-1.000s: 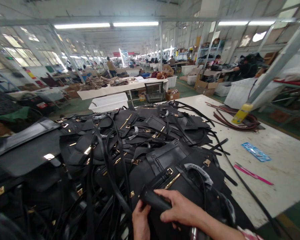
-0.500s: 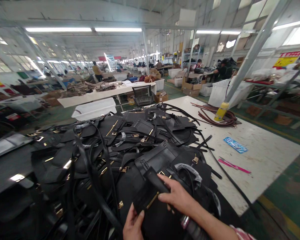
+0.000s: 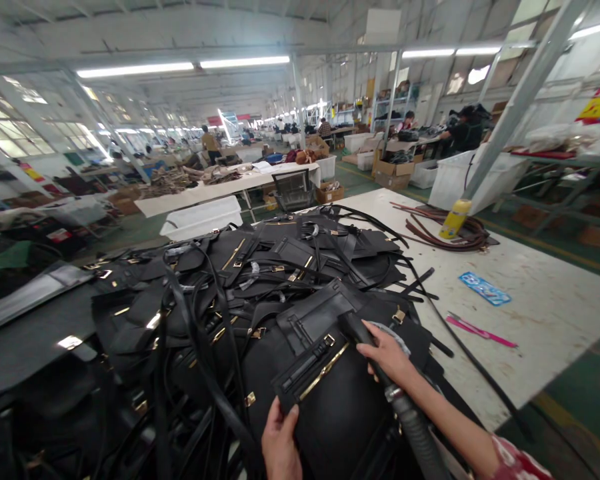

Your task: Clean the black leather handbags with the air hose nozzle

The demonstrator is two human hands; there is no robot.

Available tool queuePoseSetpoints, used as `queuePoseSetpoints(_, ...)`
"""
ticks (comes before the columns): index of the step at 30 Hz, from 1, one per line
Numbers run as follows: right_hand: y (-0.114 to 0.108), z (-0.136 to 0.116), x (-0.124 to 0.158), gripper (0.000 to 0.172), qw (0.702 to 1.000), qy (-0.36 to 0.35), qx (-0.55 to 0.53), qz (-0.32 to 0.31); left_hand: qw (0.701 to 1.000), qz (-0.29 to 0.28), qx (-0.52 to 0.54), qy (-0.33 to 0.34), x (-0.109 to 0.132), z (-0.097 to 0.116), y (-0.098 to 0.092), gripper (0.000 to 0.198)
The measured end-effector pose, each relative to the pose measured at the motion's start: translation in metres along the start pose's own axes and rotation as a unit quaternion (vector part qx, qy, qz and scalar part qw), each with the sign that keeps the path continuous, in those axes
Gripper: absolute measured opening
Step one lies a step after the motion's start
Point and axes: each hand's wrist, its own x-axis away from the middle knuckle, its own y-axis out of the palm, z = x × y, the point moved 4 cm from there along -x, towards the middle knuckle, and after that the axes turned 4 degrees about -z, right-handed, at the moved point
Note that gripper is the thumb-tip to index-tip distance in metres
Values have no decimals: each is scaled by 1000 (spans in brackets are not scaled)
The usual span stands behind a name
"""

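Note:
My left hand (image 3: 281,440) pinches the lower left corner of a black leather bag panel (image 3: 350,400) between thumb and fingers. A gold zipper (image 3: 325,372) and a small gold buckle show on this panel. In my right hand (image 3: 387,353) is a black nozzle (image 3: 354,327) joined to a ribbed hose (image 3: 417,427), which runs down under the forearm. The nozzle's tip is over the panel, right of the buckle; whether it touches cannot be made out. Other black bag pieces (image 3: 180,340) with straps and gold fittings lie heaped to the left and behind.
On the white table (image 3: 555,293) to the right lie a pink cutter-like tool (image 3: 483,331), a blue packet (image 3: 484,288), a yellow bottle (image 3: 455,219) and coiled brown straps (image 3: 425,230). A long black strap (image 3: 460,340) crosses the tabletop. Beyond are a white bin (image 3: 203,217) and a chair (image 3: 293,190).
My right hand has moved the nozzle up and right, uncovering the buckle and more of the zipper. My left hand keeps its pinch on the panel. The view has shifted left.

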Motion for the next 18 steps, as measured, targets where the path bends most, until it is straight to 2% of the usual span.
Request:
queuePoseSetpoints(5, 7, -17, 36, 65, 998, -19, -17, -53, 1000, -4, -26, -3, -3, 0, 5, 47)
queuePoseSetpoints(8, 20, -27, 61, 66, 991, -16, -42, -125, 999, 5, -40, 31, -4, 8, 13, 46)
queuePoseSetpoints(12, 45, -39, 89, 70, 976, -21, -60, -206, 996, -50, -69, 15, -4, 16, 31, 55)
queuePoseSetpoints(15, 53, -35, 99, 70, 978, -32, -49, -199, 983, -39, -180, -2, -7, 15, 37, 47)
queuePoseSetpoints(18, 41, -18, 99, 70, 986, -19, -65, -155, 973, -19, -231, 12, -12, 15, 39, 40)
